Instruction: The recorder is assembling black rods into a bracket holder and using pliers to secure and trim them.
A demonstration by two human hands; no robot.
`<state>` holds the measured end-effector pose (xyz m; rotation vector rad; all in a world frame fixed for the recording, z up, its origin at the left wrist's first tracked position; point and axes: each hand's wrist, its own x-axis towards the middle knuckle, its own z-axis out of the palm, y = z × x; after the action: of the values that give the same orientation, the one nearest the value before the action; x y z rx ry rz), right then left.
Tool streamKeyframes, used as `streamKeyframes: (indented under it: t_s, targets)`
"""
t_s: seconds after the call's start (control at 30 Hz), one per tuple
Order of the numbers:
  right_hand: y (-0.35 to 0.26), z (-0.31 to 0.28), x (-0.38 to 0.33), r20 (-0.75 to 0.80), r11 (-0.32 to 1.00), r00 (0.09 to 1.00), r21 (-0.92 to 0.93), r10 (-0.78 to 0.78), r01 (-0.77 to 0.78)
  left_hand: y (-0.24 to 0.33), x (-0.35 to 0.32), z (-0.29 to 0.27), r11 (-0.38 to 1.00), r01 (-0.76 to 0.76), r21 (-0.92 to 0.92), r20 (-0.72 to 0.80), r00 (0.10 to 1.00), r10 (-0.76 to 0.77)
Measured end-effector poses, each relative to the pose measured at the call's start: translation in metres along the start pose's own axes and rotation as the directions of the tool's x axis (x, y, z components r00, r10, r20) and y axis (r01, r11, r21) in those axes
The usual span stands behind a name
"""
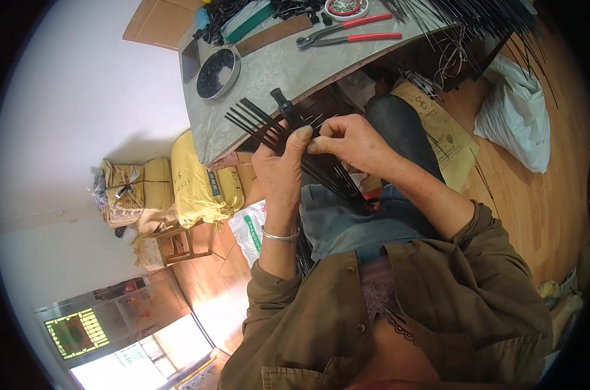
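Note:
My left hand [279,166] is closed around a bundle of thin black rods [337,182] that look like umbrella ribs. Their upper ends fan out to the left of the hand; the lower ends reach down over my lap. A black tube with a flared knob [284,105] sticks up out of the same grip. Close against the left thumb, my right hand [360,142] pinches with thumb and forefinger. Fine pale wire [316,120] shows at the fingertips, though its lower part is hidden by them.
On the grey table [269,75] ahead lie red-handled pincers [350,32], a bowl of small black parts [218,73] and a green box [248,23]. Black rods [474,19] overhang its right end. A white sack [516,117] stands right; yellow sacks [194,182] are stacked left.

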<state>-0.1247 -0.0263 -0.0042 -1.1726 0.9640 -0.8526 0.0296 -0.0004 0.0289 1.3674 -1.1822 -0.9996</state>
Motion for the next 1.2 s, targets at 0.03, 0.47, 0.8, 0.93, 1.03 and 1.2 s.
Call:
streamKeyframes:
  t_s: [0.03,0.47,0.8,0.93,1.03,1.2]
  targets:
    - [-0.002,-0.001,0.0,0.035,0.999,0.999,0.028,0.016,-0.017,0.001,0.001,0.0,0.998,0.018,-0.053,0.036,0.999,-0.016]
    - [0.002,-0.002,0.003,0.016,1.0,1.0,-0.031,-0.002,0.002,-0.015,0.006,0.002,0.885,0.095,-0.456,0.115,0.992,-0.047]
    - [0.007,-0.009,0.011,0.165,0.96,0.972,0.197,0.166,-0.198,-0.021,0.009,-0.006,0.844,0.185,-0.503,0.253,0.966,-0.061]
    - [-0.01,-0.011,0.003,0.119,0.976,0.977,0.105,0.178,-0.191,-0.016,0.014,-0.013,0.916,0.147,-0.372,0.278,0.96,-0.041]
    - [-0.008,-0.021,0.002,0.189,0.974,0.958,0.033,0.215,-0.225,-0.01,0.013,-0.01,0.927,0.153,-0.342,0.322,0.946,-0.037]
    - [0.001,-0.024,0.001,0.213,0.982,0.965,0.081,0.153,-0.173,-0.014,0.018,-0.013,0.912,0.21,-0.352,0.455,0.89,-0.029]
